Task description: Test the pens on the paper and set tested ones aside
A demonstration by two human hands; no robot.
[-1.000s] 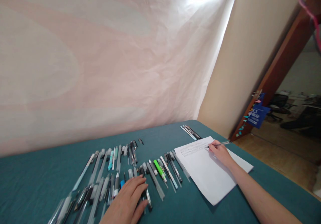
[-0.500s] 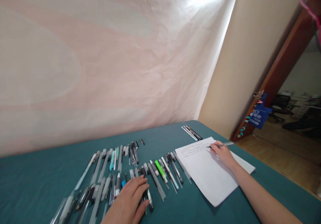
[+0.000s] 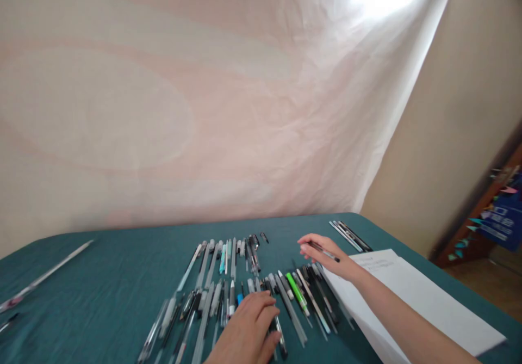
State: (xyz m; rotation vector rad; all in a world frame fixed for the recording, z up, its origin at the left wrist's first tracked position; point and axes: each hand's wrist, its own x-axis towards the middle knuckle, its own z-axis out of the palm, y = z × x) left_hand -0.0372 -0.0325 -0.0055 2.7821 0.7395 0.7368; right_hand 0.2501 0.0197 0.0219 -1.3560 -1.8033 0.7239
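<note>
My right hand (image 3: 328,256) is raised just left of the paper sheets (image 3: 432,304), closed around a slim pen (image 3: 331,255) with a dark end. Handwriting fills a few lines near the top of the top sheet. Over the front row of pens lies my left hand (image 3: 248,326), palm down and fingers apart, touching or just above a dark-tipped pen (image 3: 281,338). Beneath its palm the pens are hidden. Between the hands lies a bright green marker (image 3: 297,293) among clear, black and grey pens. Another row, with pale-blue pens (image 3: 223,258), sits farther back.
A teal cloth (image 3: 122,288) covers the table. Several pens (image 3: 350,236) lie together at the back right. A long thin pale rod (image 3: 49,274) is at the far left. A pinkish-white curtain (image 3: 204,108) hangs behind the table, beside a wall.
My right hand has lifted off the sheet with the pen and moved left, towards the rows of pens. The view has turned left. My left hand stays over the front row.
</note>
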